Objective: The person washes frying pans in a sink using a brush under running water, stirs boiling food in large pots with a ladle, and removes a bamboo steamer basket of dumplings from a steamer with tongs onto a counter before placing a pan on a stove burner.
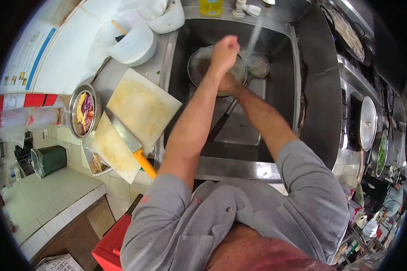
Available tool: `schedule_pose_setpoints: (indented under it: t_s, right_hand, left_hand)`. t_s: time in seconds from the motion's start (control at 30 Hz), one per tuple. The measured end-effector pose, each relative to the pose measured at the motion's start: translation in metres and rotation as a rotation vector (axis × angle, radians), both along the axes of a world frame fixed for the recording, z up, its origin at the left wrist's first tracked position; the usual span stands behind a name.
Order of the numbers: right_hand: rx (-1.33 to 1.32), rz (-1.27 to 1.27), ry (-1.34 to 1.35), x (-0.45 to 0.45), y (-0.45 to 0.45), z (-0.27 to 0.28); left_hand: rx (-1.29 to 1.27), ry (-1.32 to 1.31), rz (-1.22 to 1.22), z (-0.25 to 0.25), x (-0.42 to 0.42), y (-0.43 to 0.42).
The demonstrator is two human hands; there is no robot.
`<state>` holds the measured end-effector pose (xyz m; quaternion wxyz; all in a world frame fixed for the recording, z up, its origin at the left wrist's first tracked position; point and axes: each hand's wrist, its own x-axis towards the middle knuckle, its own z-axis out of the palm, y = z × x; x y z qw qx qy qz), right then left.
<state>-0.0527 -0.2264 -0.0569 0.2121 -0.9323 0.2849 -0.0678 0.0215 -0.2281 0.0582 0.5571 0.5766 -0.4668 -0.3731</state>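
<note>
My left hand (225, 50) is closed, held over a round metal bowl (195, 67) in the sink; whatever is in its fingers does not show. Lower down, partly behind my left wrist, my right hand (229, 84) reaches into or over the bowl, its fingers hidden. Cloudy liquid seems to be in the bowl, but it is blurred. Beside it lies a ladle (259, 66) with a round head, its dark handle slanting down toward the sink's near left. A stream of water (255, 36) falls close to the ladle head.
The steel sink (278, 108) surrounds both hands. To the left, a knife (126, 135) with an orange handle lies on cutting boards (140, 99), near a bowl of cut vegetables (84, 113). White tubs (133, 45) stand behind. Pans and a lid (368, 122) are at right.
</note>
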Motion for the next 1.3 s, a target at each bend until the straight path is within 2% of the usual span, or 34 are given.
schedule_pose_setpoints:
  t_s: [0.03,0.07,0.1,0.13,0.2,0.23,0.27,0.3,0.37,0.4,0.47,0.53,0.6,0.67,0.7,0.77,0.8,0.87,0.9,0.97,1.0,1.07,1.1,1.17,1.2,1.23,1.3]
  right_hand:
    - [0.104,0.037,-0.055,0.001,0.021,0.023]
    - [0.108,0.028,-0.053,-0.010,0.027,0.021]
    - [0.122,0.057,0.028,-0.024,0.029,0.018]
    - [0.131,0.092,0.109,-0.036,0.032,0.027]
    - [0.203,0.057,0.479,-0.066,0.024,0.065]
    - [0.122,0.064,0.555,-0.076,0.012,0.058]
    - [0.041,0.070,0.626,-0.079,-0.003,0.049]
    - [0.082,-0.017,0.672,-0.072,-0.015,0.043]
    - [-0.069,-0.068,0.490,-0.061,-0.037,-0.013]
    - [-0.112,-0.083,0.426,-0.054,-0.040,-0.032]
    - [-0.161,0.009,0.536,-0.037,-0.048,-0.016]
    - [-0.190,0.094,0.654,-0.028,-0.043,0.005]
    - [-0.142,0.091,0.738,-0.024,-0.054,0.029]
    - [0.024,0.246,1.096,-0.027,-0.064,0.060]
    - [0.018,0.243,1.093,-0.032,-0.066,0.078]
    - [0.462,0.136,0.806,-0.044,-0.057,0.104]
    - [0.457,0.138,0.813,-0.044,-0.050,0.105]
    - [0.705,0.137,0.524,-0.043,-0.042,0.097]
    - [0.700,0.138,0.535,-0.038,-0.044,0.076]
    - [0.800,-0.046,-0.067,-0.030,-0.040,0.006]
    - [0.798,-0.039,-0.065,-0.021,-0.034,-0.011]
    - [1.394,-0.818,-0.635,0.005,-0.014,-0.031]
    - [1.398,-0.822,-0.634,0.015,-0.004,-0.025]
    - [1.216,-0.835,-0.550,0.021,0.013,-0.004]
    - [1.007,-0.645,-0.423,0.018,0.011,-0.023]
    - [1.000,-0.646,-0.427,0.011,0.015,0.001]
    - [0.770,-0.289,0.240,-0.011,0.023,0.054]
  left_hand:
    - [0.045,0.180,-0.052,0.012,-0.009,-0.021]
    - [0.064,0.348,-0.088,0.006,-0.015,-0.048]
    - [0.081,0.520,-0.121,0.004,-0.022,-0.067]
    - [0.080,0.526,-0.122,0.007,-0.032,-0.076]
    - [0.250,0.946,-0.010,0.015,-0.044,-0.093]
    - [0.269,1.018,0.021,0.009,-0.051,-0.101]
    - [0.294,0.950,-0.018,0.000,-0.058,-0.103]
    - [0.323,0.879,-0.056,-0.003,-0.061,-0.101]
    - [0.275,0.669,-0.104,-0.004,-0.062,-0.077]
    - [0.282,0.532,-0.044,-0.008,-0.061,-0.061]
    - [0.029,-0.227,0.284,-0.049,-0.043,-0.024]
    - [0.136,-0.536,0.394,-0.076,-0.020,0.046]
    - [0.559,-0.807,0.321,-0.090,-0.005,0.122]
    - [0.888,-0.813,0.132,-0.093,0.006,0.174]
    - [0.883,-0.816,0.136,-0.100,0.016,0.178]
    - [1.048,-0.457,-0.155,-0.119,0.030,0.187]
    - [1.046,-0.449,-0.153,-0.130,0.030,0.190]
    - [1.054,-0.451,-0.122,-0.147,0.025,0.185]
    - [1.050,-0.440,-0.121,-0.152,0.028,0.181]
    - [1.049,-0.294,-0.114,-0.161,0.032,0.184]
    - [1.048,-0.292,-0.106,-0.153,0.032,0.182]
    - [1.077,-0.420,-0.113,-0.127,0.031,0.182]
    - [1.082,-0.420,-0.117,-0.130,0.031,0.183]
    - [1.055,-0.437,-0.117,-0.142,0.031,0.184]
    - [1.048,-0.439,-0.125,-0.140,0.028,0.182]
    - [1.057,-0.450,-0.116,-0.136,0.028,0.182]
    - [1.069,-0.460,-0.105,-0.131,0.031,0.182]
